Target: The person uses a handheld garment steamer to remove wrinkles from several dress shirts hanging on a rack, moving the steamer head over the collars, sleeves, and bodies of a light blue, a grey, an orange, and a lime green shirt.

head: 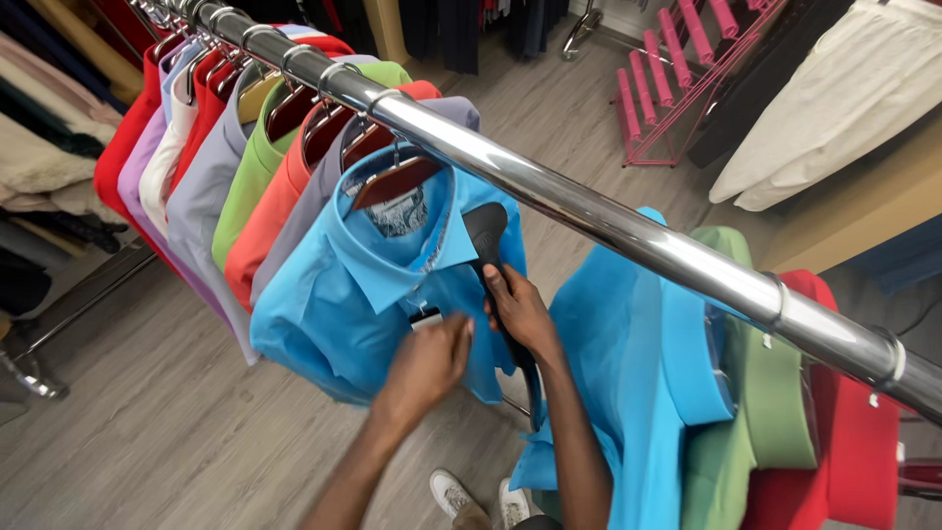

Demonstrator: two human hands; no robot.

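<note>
Long shiny chrome clothes rail (589, 211) running diag. from top left to lower right. Row of shirts on wooden hangers at upper left: red shirt (123, 147), lilac shirt (137, 172), white shirt (162, 167), pale grey-lavender shirt (201, 201), lime green shirt (245, 182), coral orange shirt (270, 221), all packed touching. Right of rail centre: second bright blue shirt (628, 363), next to it olive green shirt (736, 432), then red shirt at far right (854, 451). Pink metal wire rack (677, 79) on grey wood-look plank floor (147, 432), top right. Cream-white garment (834, 98) hanging near rack. White sneakers (481, 496) at bottom edge.
</note>
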